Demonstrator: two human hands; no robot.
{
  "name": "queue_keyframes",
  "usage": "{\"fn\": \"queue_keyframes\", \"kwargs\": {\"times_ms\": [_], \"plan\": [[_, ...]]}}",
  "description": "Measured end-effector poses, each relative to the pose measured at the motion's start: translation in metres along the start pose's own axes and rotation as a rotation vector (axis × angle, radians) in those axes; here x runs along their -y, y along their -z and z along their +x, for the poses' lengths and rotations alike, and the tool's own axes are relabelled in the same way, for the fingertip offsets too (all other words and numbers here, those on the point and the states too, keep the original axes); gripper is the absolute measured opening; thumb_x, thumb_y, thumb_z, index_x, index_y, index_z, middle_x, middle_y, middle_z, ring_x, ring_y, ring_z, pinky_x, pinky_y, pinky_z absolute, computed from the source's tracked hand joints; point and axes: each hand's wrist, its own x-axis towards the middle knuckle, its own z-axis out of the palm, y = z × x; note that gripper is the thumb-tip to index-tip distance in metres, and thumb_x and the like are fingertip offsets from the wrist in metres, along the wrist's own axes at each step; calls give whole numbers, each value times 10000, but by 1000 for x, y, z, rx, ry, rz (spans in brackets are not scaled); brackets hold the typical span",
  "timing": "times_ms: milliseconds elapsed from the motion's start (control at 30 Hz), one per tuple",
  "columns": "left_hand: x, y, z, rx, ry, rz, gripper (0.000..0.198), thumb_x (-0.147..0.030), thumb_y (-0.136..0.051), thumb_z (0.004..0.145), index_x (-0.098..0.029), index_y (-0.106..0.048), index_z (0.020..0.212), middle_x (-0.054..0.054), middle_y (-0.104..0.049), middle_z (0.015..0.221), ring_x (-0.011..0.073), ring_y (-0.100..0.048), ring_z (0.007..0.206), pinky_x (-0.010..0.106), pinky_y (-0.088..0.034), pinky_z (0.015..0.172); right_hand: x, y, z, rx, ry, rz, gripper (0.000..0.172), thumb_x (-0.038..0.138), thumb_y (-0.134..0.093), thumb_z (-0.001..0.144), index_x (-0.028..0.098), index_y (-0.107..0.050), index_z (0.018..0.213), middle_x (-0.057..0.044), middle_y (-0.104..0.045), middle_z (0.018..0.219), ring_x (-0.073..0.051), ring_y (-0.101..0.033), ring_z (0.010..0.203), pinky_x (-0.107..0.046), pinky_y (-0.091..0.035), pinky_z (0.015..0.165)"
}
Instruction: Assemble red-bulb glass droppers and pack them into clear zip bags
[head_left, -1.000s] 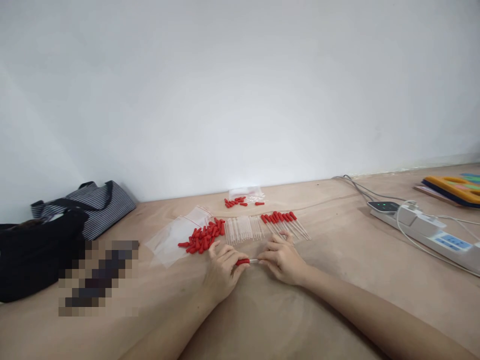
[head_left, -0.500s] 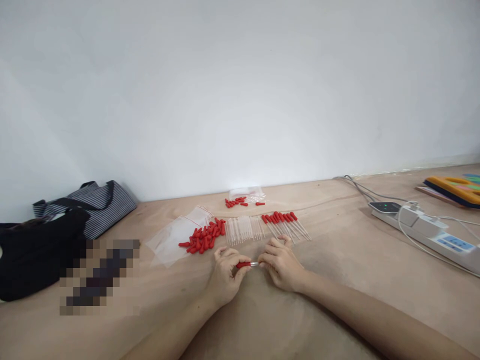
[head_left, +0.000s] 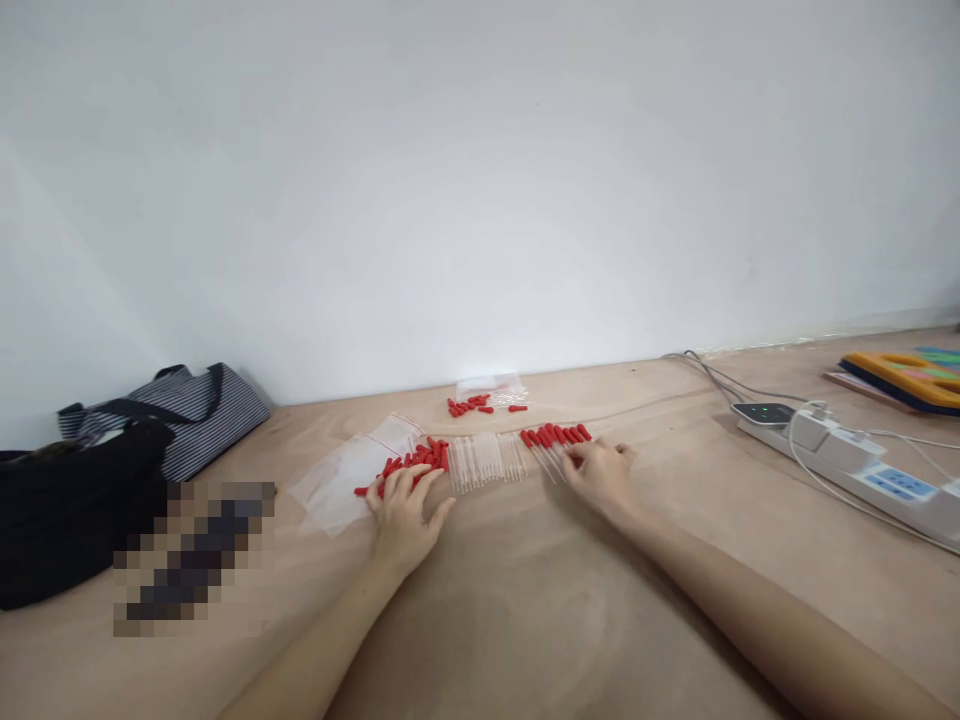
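My left hand [head_left: 405, 515] lies over a pile of red rubber dropper bulbs [head_left: 431, 455], fingers spread and touching the near bulbs. No bulb is visibly gripped in it. To the right of the pile, thin clear dropper tubes [head_left: 487, 458] lie side by side in a row. Beyond these is a row of droppers [head_left: 551, 437] with red bulbs fitted, their tips pointing toward me. My right hand [head_left: 604, 475] is curled over the right end of that row and covers the lower tubes. Whatever its fingers hold is hidden beneath them.
Flat clear zip bags [head_left: 345, 480] lie left of the bulb pile. Farther back, more red bulbs [head_left: 469, 405] sit by another clear bag [head_left: 491, 385]. A striped bag [head_left: 217, 420] and black cloth [head_left: 82, 515] are left; a power strip [head_left: 892, 480] with cables is right.
My hands have moved apart from the dropper they held together. The left went left to the bulb pile and opened; the right went right and away from me to the finished-looking droppers.
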Motion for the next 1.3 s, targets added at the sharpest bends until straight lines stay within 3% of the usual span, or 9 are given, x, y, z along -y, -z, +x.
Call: {"fn": "queue_keyframes", "kwargs": {"times_ms": [133, 400, 600, 733, 900, 1067, 1300], "plan": [[12, -1, 2, 17, 101, 125, 265, -305, -575, 717, -214, -615, 963, 97, -588, 1069, 276, -478, 999, 473, -227, 872, -21, 1, 15, 20, -193, -90, 281, 285, -417, 782, 209, -672, 688, -67, -651, 671, -225, -513, 814, -384, -181, 791], [13, -3, 4, 69, 172, 179, 255, -310, -571, 715, -207, -606, 946, 97, -578, 1043, 264, -469, 982, 450, -239, 849, -25, -2, 17, 113, -245, -99, 245, 267, -448, 759, 211, -673, 842, -72, -658, 714, -238, -526, 862, -386, -195, 805], [15, -7, 6, 33, 173, 200, 184, -336, -563, 727, -211, -626, 847, 87, -589, 985, 258, -473, 948, 456, -227, 856, -25, -4, 18, 41, -207, -107, 235, 315, -460, 767, 193, -654, 818, -90, -653, 813, -248, -509, 890, -393, -204, 783], [16, -8, 8, 0, 131, 240, 164, -342, -574, 713, -193, -634, 741, 95, -587, 957, 266, -472, 938, 482, -199, 881, -8, -7, 16, -11, -93, -97, 225, 318, -447, 781, 202, -639, 770, -66, -639, 887, -221, -497, 891, -385, -203, 788], [15, -7, 11, -42, 87, 256, 131, -270, -555, 725, -180, -638, 679, 99, -603, 938, 258, -486, 936, 476, -202, 892, 29, -17, 18, 67, -16, -117, 282, 355, -412, 803, 219, -650, 741, -62, -641, 878, -232, -485, 912, -394, -207, 801], [10, -1, 9, -63, 33, 276, 158, -231, -517, 759, -189, -642, 672, 84, -620, 925, 251, -489, 945, 478, -178, 914, 53, -29, 37, 220, -104, -230, 294, 309, -396, 806, 177, -657, 822, -125, -626, 954, -265, -469, 964, -412, -212, 817], [10, 0, 10, 8, 79, 357, 178, -320, -564, 716, -169, -656, 733, 130, -584, 1024, 280, -462, 976, 496, -210, 888, 57, -41, 55, 348, -195, -264, 258, 222, -465, 735, 153, -641, 911, -148, -621, 972, -286, -481, 992, -433, -215, 826]]}}
